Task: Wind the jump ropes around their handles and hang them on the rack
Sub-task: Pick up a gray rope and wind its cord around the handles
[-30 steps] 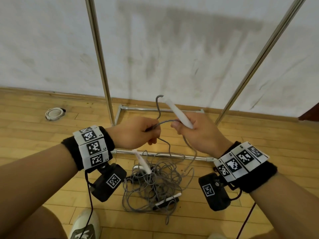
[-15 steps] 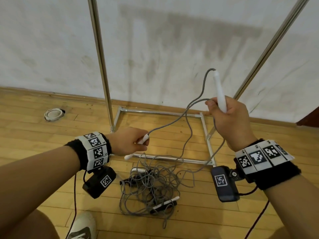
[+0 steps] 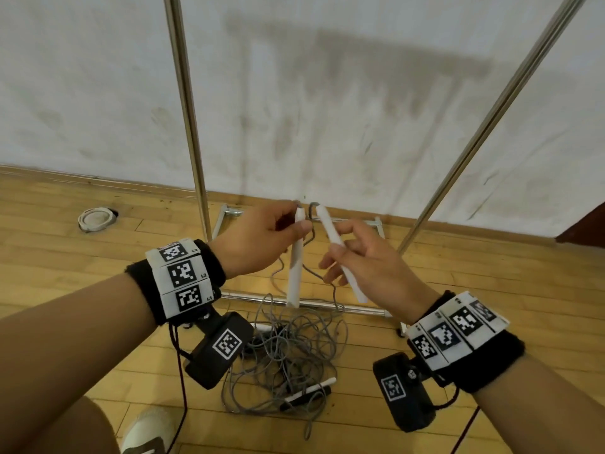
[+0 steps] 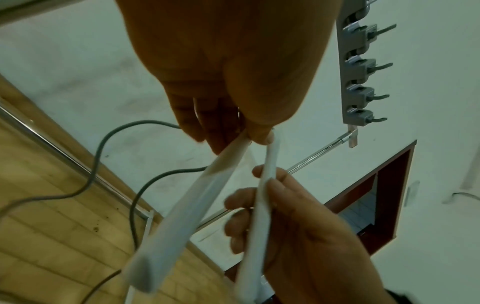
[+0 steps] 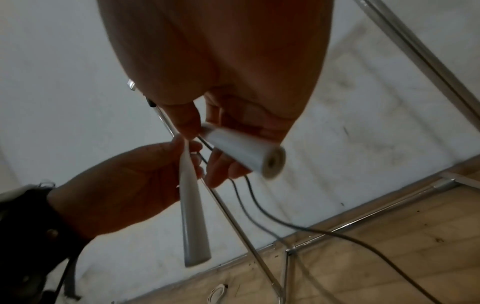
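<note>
I hold one white jump-rope handle in each hand, side by side at chest height in front of the metal rack (image 3: 186, 109). My left hand (image 3: 299, 224) pinches the top of the left handle (image 3: 294, 273), which hangs almost upright. My right hand (image 3: 337, 244) grips the right handle (image 3: 330, 227), tilted, its top near the other's. The grey rope (image 3: 311, 224) runs from both tops down to a tangled pile (image 3: 288, 355) on the floor. The left wrist view shows both handles (image 4: 187, 205) (image 4: 262, 195) and the rack's hooks (image 4: 363, 67). In the right wrist view the right handle's butt end (image 5: 270, 162) faces the camera.
Another white-and-black handle (image 3: 309, 389) lies in the pile. The rack's base bars (image 3: 360, 311) cross the wooden floor beneath my hands, with the slanted right pole (image 3: 491, 109) beyond. A white coil (image 3: 96, 219) lies by the wall at left. My shoe (image 3: 147, 434) is bottom left.
My right hand came down from its raised position and my left hand rose. The two handles, held well apart before, now stand close together with their tops nearly meeting.
</note>
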`<control>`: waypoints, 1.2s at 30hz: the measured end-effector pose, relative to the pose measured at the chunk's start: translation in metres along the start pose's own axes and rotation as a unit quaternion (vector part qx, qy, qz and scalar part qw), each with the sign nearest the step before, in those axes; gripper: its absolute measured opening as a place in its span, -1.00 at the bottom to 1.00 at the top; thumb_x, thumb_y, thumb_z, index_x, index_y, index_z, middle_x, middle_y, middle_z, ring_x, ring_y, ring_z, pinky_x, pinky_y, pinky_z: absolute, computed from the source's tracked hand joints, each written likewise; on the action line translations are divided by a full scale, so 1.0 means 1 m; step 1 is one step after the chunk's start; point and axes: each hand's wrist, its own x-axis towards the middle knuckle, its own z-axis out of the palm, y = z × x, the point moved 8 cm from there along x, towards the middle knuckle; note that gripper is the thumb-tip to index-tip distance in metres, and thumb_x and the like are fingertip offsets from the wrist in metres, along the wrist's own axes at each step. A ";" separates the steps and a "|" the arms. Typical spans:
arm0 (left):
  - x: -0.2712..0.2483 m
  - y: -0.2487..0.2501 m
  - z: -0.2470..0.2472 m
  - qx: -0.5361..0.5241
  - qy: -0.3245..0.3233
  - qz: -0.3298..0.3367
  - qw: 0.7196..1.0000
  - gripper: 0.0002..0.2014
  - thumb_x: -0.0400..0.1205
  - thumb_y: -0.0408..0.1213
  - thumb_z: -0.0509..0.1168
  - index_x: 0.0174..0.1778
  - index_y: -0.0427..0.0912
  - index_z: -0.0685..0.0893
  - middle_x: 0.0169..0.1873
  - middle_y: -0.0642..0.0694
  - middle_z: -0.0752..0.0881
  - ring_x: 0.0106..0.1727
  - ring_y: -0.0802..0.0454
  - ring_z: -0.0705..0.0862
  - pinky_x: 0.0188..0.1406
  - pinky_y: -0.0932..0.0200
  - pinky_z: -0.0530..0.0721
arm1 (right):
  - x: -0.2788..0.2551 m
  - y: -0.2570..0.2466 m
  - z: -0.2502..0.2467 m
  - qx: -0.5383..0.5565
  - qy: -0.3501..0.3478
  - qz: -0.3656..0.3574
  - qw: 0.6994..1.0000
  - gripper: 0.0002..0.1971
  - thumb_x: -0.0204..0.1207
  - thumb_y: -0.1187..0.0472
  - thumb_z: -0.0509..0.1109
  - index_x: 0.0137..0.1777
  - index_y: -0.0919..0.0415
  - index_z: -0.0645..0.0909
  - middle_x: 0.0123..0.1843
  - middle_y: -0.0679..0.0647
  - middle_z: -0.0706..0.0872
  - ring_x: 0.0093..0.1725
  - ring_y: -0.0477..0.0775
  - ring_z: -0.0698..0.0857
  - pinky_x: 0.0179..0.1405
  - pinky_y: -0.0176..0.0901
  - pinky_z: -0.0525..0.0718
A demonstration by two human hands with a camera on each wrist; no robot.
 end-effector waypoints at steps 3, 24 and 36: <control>-0.001 0.011 0.000 -0.019 0.007 0.008 1.000 -0.89 0.68 -0.07 0.34 -0.10 0.00 0.70 -0.32 -0.10 0.71 -0.29 -0.10 0.67 -0.17 -0.07 0.70 | -0.001 0.000 0.012 0.010 -0.008 -0.001 1.000 -0.88 0.68 0.20 0.33 0.15 0.03 0.49 -0.07 0.03 0.84 -0.11 0.03 0.83 -0.06 0.04 0.79; -0.006 0.022 0.005 0.012 -0.017 0.049 0.999 -0.74 0.69 0.05 0.27 0.19 0.03 0.70 -0.10 0.06 0.78 -0.07 0.06 0.76 -0.03 -0.13 0.77 | 0.003 -0.019 0.010 0.011 0.002 -0.065 0.998 -0.87 0.55 0.32 0.47 0.01 0.09 0.72 -0.11 0.09 0.87 -0.08 0.07 0.85 -0.15 0.00 0.83; -0.016 0.016 0.033 -0.094 -0.144 -0.010 0.985 -0.86 0.76 -0.18 0.19 0.05 -0.16 0.59 -0.24 -0.06 0.75 -0.21 -0.06 0.80 -0.08 -0.07 0.81 | 0.009 -0.043 -0.022 0.134 0.138 -0.104 0.976 -0.83 0.56 0.29 0.47 0.08 0.36 0.67 -0.10 0.19 0.85 -0.07 0.18 0.85 -0.16 -0.05 0.81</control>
